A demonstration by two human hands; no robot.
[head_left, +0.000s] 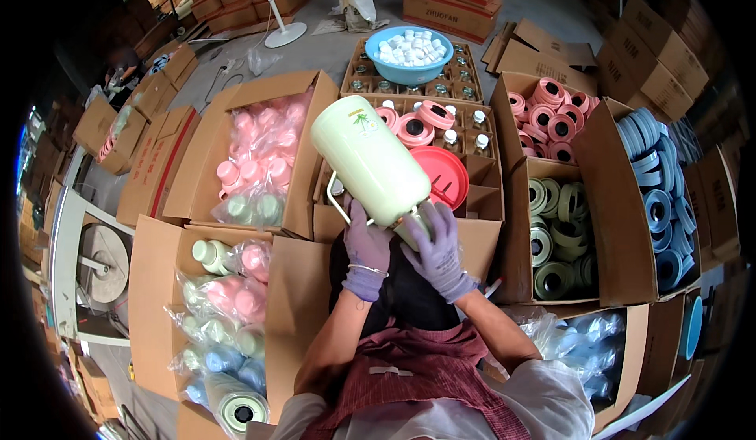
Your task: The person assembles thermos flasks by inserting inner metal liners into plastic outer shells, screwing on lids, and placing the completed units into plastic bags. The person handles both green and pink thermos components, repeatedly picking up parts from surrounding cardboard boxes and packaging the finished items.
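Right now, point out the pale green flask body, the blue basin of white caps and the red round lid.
pale green flask body (370, 160), head view, middle of its side wall.
blue basin (409, 72), head view, front wall below the rim.
red round lid (445, 174), head view, its flat face.

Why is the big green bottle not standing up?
It is tipped. The pale green flask body lies slanted, closed end up and away, while the left hand and right hand grip its near end.
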